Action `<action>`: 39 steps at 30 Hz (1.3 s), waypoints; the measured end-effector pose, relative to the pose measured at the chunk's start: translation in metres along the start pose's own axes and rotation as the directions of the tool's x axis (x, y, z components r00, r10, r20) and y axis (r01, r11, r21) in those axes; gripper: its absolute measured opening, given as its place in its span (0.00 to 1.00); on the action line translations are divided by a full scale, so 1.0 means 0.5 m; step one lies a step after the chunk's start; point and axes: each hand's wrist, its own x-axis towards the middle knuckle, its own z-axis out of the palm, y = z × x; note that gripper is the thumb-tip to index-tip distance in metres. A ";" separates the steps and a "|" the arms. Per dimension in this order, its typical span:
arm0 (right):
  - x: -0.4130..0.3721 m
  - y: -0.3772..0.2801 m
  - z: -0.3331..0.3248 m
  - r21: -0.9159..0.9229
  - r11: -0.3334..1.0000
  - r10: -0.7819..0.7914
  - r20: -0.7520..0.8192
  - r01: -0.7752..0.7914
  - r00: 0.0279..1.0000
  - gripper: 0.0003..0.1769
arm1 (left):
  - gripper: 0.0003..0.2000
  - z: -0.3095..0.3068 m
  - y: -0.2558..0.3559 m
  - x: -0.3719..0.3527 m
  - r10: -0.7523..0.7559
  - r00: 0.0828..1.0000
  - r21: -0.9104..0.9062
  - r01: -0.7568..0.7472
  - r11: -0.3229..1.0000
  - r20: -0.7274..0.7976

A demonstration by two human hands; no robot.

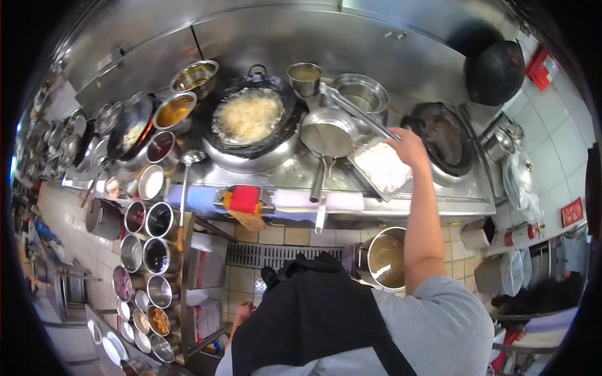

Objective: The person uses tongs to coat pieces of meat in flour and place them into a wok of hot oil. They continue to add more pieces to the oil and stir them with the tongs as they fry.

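Note:
My right hand [406, 145] is closed round the end of a long metal handle [360, 113], which slants up and left over a steel pot [362, 94]. Just below that hand, a tray of white food [384, 168] rests on the counter. My left hand [246, 310] hangs low beside my apron, its fingers curled; whether it holds anything is too small to tell. Pale food bubbles in a large wok [248, 116]. Between wok and tray lies a perforated strainer [328, 133], its handle pointing toward me.
A dark wok [442, 139] sits at the right burner. Sauce containers [159, 219] stand in rows on the left. On the counter's front edge are a red cloth [244, 198] and folded towels. A large pot [387, 258] stands below the counter.

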 end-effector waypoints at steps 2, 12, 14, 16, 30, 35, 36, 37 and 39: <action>-0.045 0.056 -0.063 -0.117 0.988 0.098 0.009 -0.096 0.995 0.20 | 0.12 0.019 0.060 -0.071 -0.044 0.999 0.128 0.044 0.991 -0.007; -0.110 0.248 0.020 -0.695 0.709 0.143 0.309 0.121 0.940 0.11 | 0.10 0.044 0.181 0.136 -0.006 0.998 0.161 -0.004 0.987 0.060; -0.136 0.251 0.024 -0.687 0.725 0.187 0.255 0.042 0.949 0.12 | 0.09 0.065 0.250 0.128 0.022 0.998 0.144 -0.031 0.989 0.062; -0.149 0.226 0.017 -0.666 0.746 0.205 0.204 -0.018 0.957 0.13 | 0.08 0.075 0.292 0.129 0.060 0.997 0.110 -0.065 0.992 0.044; 0.008 -0.183 0.160 0.039 0.998 -0.058 0.138 0.053 0.989 0.20 | 0.15 -0.028 0.127 0.016 -0.048 0.992 0.280 0.080 0.957 -0.117; 0.119 -0.320 0.387 0.060 0.990 -0.139 0.365 0.126 0.920 0.16 | 0.12 -0.093 0.065 0.029 -0.049 0.970 -0.007 0.049 0.999 -0.239; 0.131 -0.338 0.417 0.059 0.988 -0.154 0.373 0.143 0.915 0.16 | 0.11 -0.093 0.068 0.019 -0.062 0.962 -0.153 0.021 0.988 -0.267; 0.137 -0.359 0.440 0.112 0.984 -0.169 0.340 0.139 0.925 0.19 | 0.11 -0.090 0.067 0.012 -0.103 0.958 -0.199 0.050 0.979 -0.269; 0.134 -0.388 0.449 0.227 0.965 -0.190 0.255 0.132 0.948 0.22 | 0.11 -0.085 0.045 0.007 -0.100 0.964 -0.203 0.049 0.978 -0.246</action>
